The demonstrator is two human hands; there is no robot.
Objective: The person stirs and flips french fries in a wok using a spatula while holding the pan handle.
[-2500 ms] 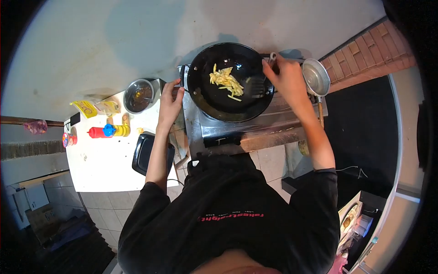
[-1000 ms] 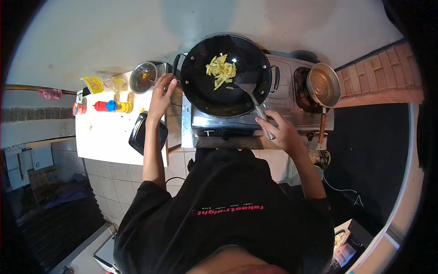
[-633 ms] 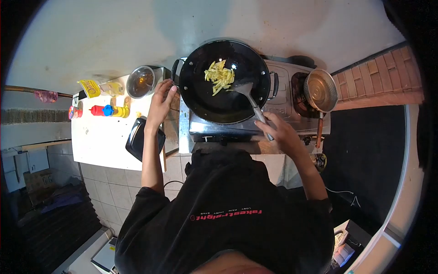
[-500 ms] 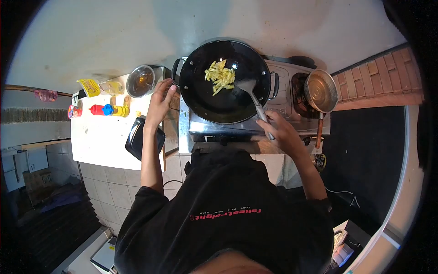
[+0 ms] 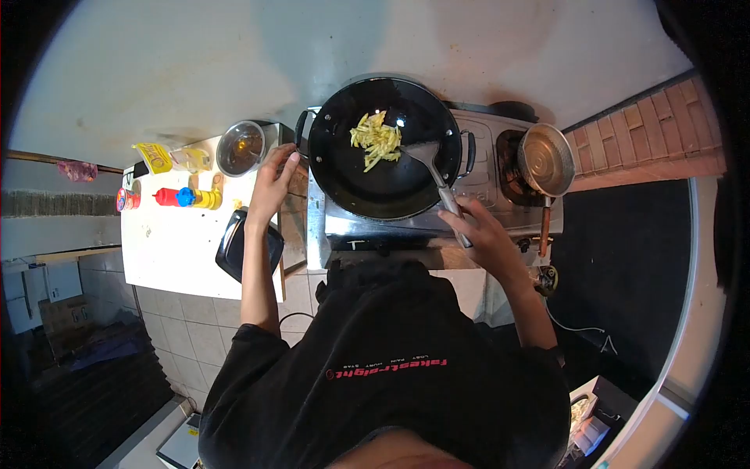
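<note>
A large black wok (image 5: 383, 191) sits on the stove, with a small heap of pale yellow cut strips of food (image 5: 376, 141) a little above its middle. My right hand (image 5: 486, 237) is closed around the grey handle of a spatula (image 5: 442, 187). The spatula's flat blade lies inside the wok, its edge at the right side of the food. Beside the wok's left handle (image 5: 301, 131) is my left hand (image 5: 275, 173), fingers loosely bent and thumb apart. I cannot tell whether its fingertips touch that handle.
On the right burner stands a small metal saucepan (image 5: 547, 160) with a wooden handle. A white table (image 5: 172, 242) on the left holds a clear bowl (image 5: 241, 148), sauce bottles (image 5: 191, 198), a yellow packet (image 5: 155, 159) and a black dish (image 5: 248, 248). Wall rises behind the stove.
The whole view has shifted slightly, so the wok and table sit lower in the picture. The spatula blade looks darker and tilted differently beside the food. My left hand stays near the wok's handle.
</note>
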